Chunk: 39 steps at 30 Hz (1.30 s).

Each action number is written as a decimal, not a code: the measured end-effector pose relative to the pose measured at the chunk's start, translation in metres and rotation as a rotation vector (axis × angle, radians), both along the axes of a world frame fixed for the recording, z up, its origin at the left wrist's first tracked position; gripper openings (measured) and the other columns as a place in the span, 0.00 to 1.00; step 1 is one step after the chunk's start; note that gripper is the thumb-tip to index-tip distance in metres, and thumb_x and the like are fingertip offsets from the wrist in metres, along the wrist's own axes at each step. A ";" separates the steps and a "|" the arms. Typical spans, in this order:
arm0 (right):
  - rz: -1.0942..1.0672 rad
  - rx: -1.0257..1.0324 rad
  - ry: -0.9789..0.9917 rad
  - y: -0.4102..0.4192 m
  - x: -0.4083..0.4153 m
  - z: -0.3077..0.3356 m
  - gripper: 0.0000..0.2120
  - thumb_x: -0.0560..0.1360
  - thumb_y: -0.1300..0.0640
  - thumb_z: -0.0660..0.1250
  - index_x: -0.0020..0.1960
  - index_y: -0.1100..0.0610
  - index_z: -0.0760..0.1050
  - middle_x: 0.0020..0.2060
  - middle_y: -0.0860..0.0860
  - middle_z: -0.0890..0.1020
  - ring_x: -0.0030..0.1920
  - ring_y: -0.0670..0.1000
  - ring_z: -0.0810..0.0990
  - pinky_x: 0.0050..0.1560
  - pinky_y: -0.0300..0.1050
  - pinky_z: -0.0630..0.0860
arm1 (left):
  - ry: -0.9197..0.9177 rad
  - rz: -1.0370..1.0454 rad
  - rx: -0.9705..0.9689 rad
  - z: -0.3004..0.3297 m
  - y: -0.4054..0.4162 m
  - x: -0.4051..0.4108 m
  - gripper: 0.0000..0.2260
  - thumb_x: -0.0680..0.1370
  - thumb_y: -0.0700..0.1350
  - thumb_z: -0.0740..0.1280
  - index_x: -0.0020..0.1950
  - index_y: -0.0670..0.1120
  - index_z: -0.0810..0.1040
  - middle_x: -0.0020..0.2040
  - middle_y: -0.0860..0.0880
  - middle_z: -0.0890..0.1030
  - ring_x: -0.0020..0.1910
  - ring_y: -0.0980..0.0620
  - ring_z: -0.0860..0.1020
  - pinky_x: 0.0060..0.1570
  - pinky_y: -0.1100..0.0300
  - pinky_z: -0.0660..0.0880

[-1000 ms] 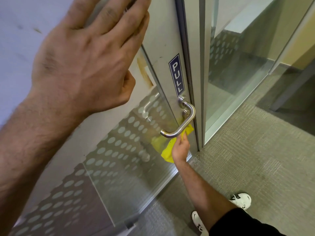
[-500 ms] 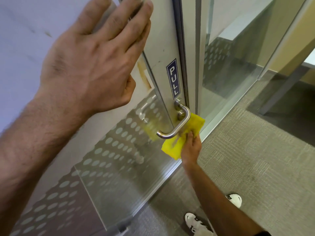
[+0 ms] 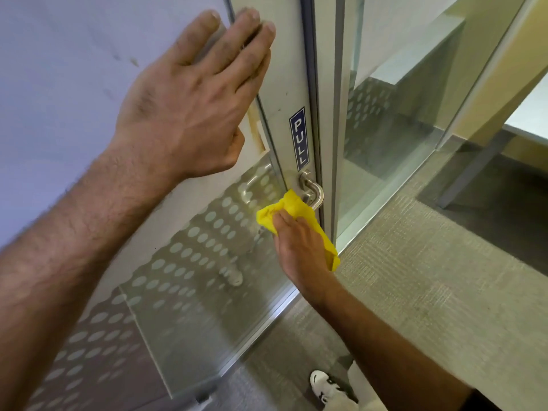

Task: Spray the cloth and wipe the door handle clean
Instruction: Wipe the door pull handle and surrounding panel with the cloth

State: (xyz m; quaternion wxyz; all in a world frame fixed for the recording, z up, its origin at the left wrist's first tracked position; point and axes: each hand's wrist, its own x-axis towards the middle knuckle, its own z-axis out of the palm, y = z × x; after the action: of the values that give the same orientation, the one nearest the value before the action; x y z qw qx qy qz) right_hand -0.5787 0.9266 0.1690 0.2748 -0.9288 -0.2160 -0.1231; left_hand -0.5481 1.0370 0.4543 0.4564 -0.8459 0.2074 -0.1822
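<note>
A brushed-metal lever door handle [image 3: 313,189] sits on the door frame just below a blue PULL label [image 3: 299,138]. My right hand [image 3: 298,247] grips a yellow cloth [image 3: 292,210] and presses it over the lever part of the handle, hiding most of the bar; only the curved end and its base show. My left hand [image 3: 195,99] lies flat with fingers spread against the door's upper edge, holding nothing. No spray bottle is in view.
The glass door [image 3: 189,271] carries a frosted dot pattern. To the right are a fixed glass panel [image 3: 385,137] and grey carpet [image 3: 430,292]. A table leg [image 3: 471,176] stands beyond the glass. My white shoe [image 3: 324,384] is at the bottom.
My right hand has moved up with the cloth, from below the handle to over its bar. The view has shifted closer. My left hand stays flat on the door.
</note>
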 end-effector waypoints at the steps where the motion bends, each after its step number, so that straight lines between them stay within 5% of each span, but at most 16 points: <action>1: 0.012 -0.043 0.020 0.000 0.000 0.003 0.15 0.73 0.58 0.71 0.59 0.57 0.78 0.52 0.54 0.83 0.43 0.58 0.82 0.38 0.50 0.78 | -0.003 0.002 0.002 0.000 0.000 0.000 0.36 0.79 0.52 0.50 0.82 0.36 0.46 0.84 0.39 0.47 0.83 0.41 0.48 0.80 0.44 0.48; 8: 0.315 0.027 -0.039 -0.038 0.006 -0.002 0.28 0.69 0.60 0.75 0.69 0.53 0.76 0.67 0.47 0.79 0.48 0.54 0.84 0.36 0.47 0.82 | 0.018 0.014 -0.010 0.001 -0.001 -0.001 0.35 0.78 0.50 0.45 0.83 0.36 0.45 0.84 0.40 0.47 0.84 0.42 0.48 0.80 0.44 0.46; 17: 0.138 -0.001 0.006 -0.007 -0.006 0.012 0.25 0.64 0.58 0.79 0.61 0.52 0.80 0.62 0.48 0.83 0.39 0.53 0.83 0.28 0.43 0.78 | 0.040 0.027 -0.001 0.002 -0.001 -0.001 0.35 0.79 0.51 0.47 0.83 0.35 0.46 0.84 0.40 0.47 0.84 0.42 0.47 0.80 0.44 0.45; 21: 0.131 0.084 -0.083 -0.031 0.001 -0.008 0.28 0.66 0.62 0.78 0.65 0.52 0.78 0.65 0.47 0.81 0.44 0.54 0.84 0.35 0.45 0.81 | 0.097 0.012 -0.003 0.001 0.002 -0.002 0.33 0.79 0.49 0.45 0.83 0.36 0.51 0.84 0.41 0.50 0.84 0.43 0.50 0.80 0.45 0.45; 25: -0.068 0.126 -0.029 -0.020 0.010 -0.005 0.25 0.65 0.65 0.79 0.61 0.55 0.81 0.62 0.52 0.83 0.38 0.57 0.82 0.33 0.47 0.79 | 0.182 -0.022 0.089 -0.002 0.006 0.000 0.33 0.78 0.51 0.49 0.82 0.38 0.58 0.84 0.42 0.56 0.83 0.44 0.54 0.80 0.45 0.49; 32: 0.240 -0.013 -0.053 -0.016 -0.013 -0.017 0.33 0.64 0.57 0.81 0.67 0.50 0.77 0.71 0.45 0.76 0.41 0.49 0.81 0.33 0.41 0.80 | 0.380 -0.016 0.183 -0.007 0.010 0.003 0.33 0.78 0.52 0.50 0.82 0.42 0.60 0.84 0.45 0.55 0.84 0.45 0.51 0.81 0.44 0.47; 35: 0.171 0.021 -0.119 -0.036 0.002 -0.020 0.27 0.69 0.58 0.78 0.66 0.48 0.78 0.72 0.45 0.75 0.43 0.55 0.78 0.39 0.49 0.77 | 0.407 -0.020 0.235 -0.011 0.012 0.004 0.32 0.80 0.50 0.46 0.84 0.43 0.56 0.85 0.45 0.50 0.84 0.44 0.47 0.81 0.43 0.44; 39: -0.061 -0.012 -0.114 -0.059 0.041 -0.015 0.20 0.77 0.48 0.67 0.69 0.42 0.75 0.77 0.47 0.68 0.63 0.60 0.68 0.53 0.52 0.64 | 0.368 0.022 0.378 -0.017 0.019 0.009 0.35 0.83 0.58 0.46 0.84 0.42 0.39 0.84 0.41 0.38 0.83 0.41 0.37 0.79 0.40 0.37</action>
State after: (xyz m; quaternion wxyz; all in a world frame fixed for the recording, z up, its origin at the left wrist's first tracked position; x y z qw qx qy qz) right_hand -0.5375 0.8680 0.1537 0.2524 -0.9281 -0.2037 -0.1827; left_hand -0.5392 1.0558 0.4375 0.5629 -0.7666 0.3081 0.0216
